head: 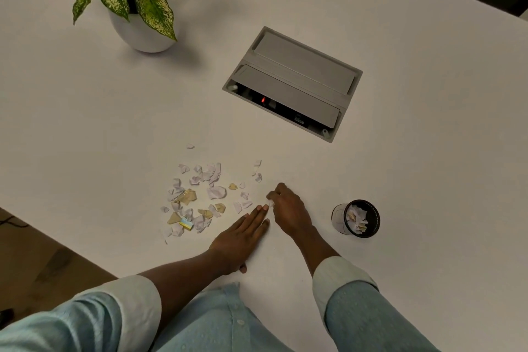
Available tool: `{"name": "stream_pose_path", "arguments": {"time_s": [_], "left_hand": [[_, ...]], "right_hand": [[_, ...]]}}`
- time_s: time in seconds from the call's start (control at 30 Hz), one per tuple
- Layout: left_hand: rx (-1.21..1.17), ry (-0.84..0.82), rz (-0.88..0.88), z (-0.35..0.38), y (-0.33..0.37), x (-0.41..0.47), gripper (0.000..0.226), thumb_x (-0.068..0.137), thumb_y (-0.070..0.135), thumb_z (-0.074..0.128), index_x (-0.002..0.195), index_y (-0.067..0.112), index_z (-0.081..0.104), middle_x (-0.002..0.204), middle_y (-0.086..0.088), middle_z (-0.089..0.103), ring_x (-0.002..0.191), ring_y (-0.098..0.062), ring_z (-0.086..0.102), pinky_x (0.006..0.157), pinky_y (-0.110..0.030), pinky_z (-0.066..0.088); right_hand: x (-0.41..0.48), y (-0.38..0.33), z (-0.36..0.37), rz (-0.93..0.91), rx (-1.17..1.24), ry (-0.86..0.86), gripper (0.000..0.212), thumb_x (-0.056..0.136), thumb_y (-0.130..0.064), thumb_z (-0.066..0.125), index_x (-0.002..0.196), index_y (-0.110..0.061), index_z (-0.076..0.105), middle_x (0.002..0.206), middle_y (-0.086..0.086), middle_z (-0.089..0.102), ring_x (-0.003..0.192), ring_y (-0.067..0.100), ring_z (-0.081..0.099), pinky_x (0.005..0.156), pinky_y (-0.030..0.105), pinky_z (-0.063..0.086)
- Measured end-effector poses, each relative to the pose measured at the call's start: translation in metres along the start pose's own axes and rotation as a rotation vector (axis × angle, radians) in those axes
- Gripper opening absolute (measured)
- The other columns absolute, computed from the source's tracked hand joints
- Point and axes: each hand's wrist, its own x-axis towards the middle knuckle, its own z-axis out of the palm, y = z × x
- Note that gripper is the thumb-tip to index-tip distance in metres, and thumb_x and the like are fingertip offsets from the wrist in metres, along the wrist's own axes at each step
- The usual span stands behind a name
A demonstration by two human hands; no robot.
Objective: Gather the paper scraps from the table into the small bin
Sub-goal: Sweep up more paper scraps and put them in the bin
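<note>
Several white and tan paper scraps (200, 197) lie scattered on the white table (114, 111), with one small yellow and blue piece (187, 223) among them. My left hand (243, 237) lies flat on the table with straight fingers, just right of the pile. My right hand (287, 208) has its fingers curled and pinches a small white scrap (271, 203) at the pile's right edge. The small black bin (373, 230) stands to the right of my right hand, with several crumpled scraps inside.
A potted plant (137, 3) in a white pot stands at the far left. A grey power socket box (294, 83) is set into the table's middle. The table's front left edge (57, 240) runs close to the scraps.
</note>
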Motion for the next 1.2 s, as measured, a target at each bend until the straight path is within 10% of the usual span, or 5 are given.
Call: {"name": "stream_pose_path", "arguments": {"time_s": [0.33,0.57,0.93,1.2], "left_hand": [[-0.036,-0.003,-0.013,-0.001,0.002,0.0,0.132,0.086,0.023,0.082,0.162,0.015,-0.025,0.164,-0.009,-0.046,0.149,-0.026,-0.045,0.131,-0.04,-0.01],[-0.05,0.029,0.016,-0.005,0.001,-0.001,0.135,0.081,0.018,0.086,0.164,0.011,-0.02,0.164,-0.01,-0.045,0.154,-0.03,-0.038,0.133,-0.041,-0.004],[0.048,0.039,0.025,-0.009,0.005,-0.003,0.138,0.077,0.029,0.091,0.165,0.006,-0.012,0.167,-0.017,-0.037,0.156,-0.032,-0.032,0.13,-0.04,-0.006],[0.004,0.056,-0.015,-0.019,0.008,-0.013,0.084,0.096,0.031,0.072,0.16,0.001,0.026,0.174,-0.023,-0.005,0.163,-0.037,-0.001,0.131,-0.047,0.016]], "right_hand": [[-0.021,-0.005,0.005,0.116,-0.011,0.051,0.018,0.094,-0.008,0.053,0.107,-0.012,0.066,0.114,0.006,0.062,0.103,0.025,0.062,0.085,0.033,0.05],[-0.086,0.011,-0.027,0.306,0.217,0.495,0.014,0.088,-0.005,0.07,0.096,-0.017,0.072,0.097,0.0,0.065,0.086,0.018,0.065,0.075,0.022,0.047],[-0.141,0.08,-0.064,0.566,0.064,0.689,0.011,0.092,-0.007,0.069,0.101,-0.012,0.073,0.099,0.01,0.066,0.089,0.034,0.065,0.066,0.038,0.052],[-0.132,0.077,-0.061,0.532,0.084,0.663,0.032,0.086,0.005,0.06,0.11,-0.013,0.071,0.107,0.01,0.066,0.103,0.035,0.063,0.076,0.042,0.052]]}}
